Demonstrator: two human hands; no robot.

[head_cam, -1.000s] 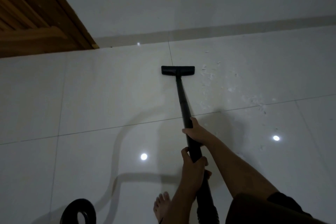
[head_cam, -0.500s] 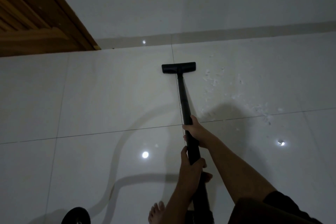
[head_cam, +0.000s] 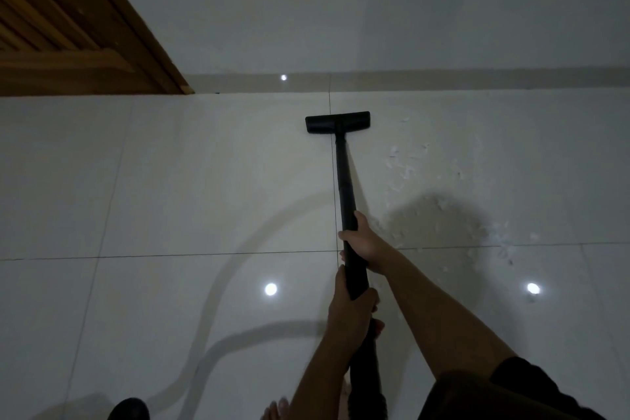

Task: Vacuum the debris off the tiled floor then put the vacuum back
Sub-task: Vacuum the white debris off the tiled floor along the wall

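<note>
Your two forearms come into view bare from the elbow down, with no watch, band or glove on either wrist. Your left hand and right hand are both uncovered, the fingers plain and without rings as far as the dim light lets anyone tell. At the lower right edge you have a dark short sleeve (black or very dark brown, the light is too low to settle it), loose-cut, its hem lying in soft folds. Your bare foot shows at the bottom edge, only the toes visible, with no sock or sandal on it.
</note>
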